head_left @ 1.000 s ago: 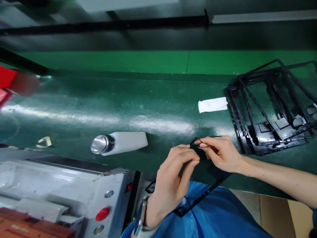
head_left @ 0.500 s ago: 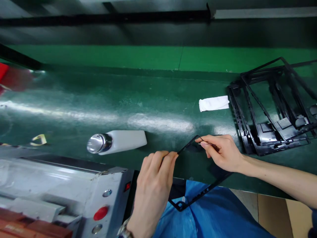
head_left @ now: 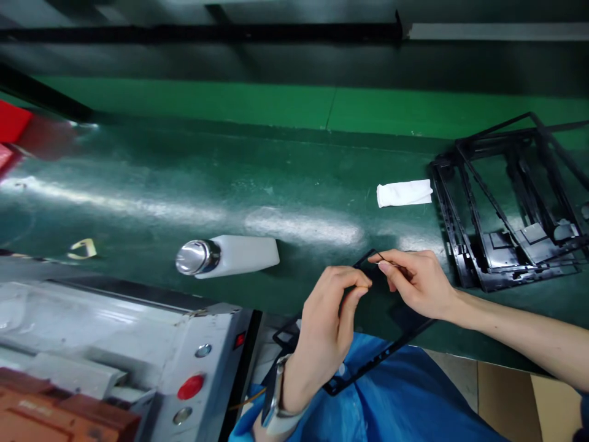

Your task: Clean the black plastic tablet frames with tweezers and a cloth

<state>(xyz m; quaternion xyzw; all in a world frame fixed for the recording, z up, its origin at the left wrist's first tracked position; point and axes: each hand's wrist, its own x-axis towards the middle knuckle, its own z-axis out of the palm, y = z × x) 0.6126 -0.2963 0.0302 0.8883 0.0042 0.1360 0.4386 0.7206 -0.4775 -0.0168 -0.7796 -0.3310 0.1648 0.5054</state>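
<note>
I hold a thin black rectangular frame [head_left: 368, 362] over the near edge of the green bench [head_left: 230, 184], above my blue garment. My left hand [head_left: 329, 325] pinches the frame's top edge with thumb and fingers, a watch on its wrist. My right hand [head_left: 414, 282] is closed at the frame's upper right corner and seems to hold a thin pin-like tool against it; the tool is too fine to name.
A white bottle with a chrome cap [head_left: 227, 256] lies on its side left of my hands. A folded white cloth [head_left: 405, 193] lies beyond. A stack of black frames [head_left: 506, 202] sits at the right. A grey machine with a red button [head_left: 191, 387] stands near left.
My left hand slid right along the frame's top edge, back close to the right hand, and turned so its wrist and watch show. The right hand stayed at the corner.
</note>
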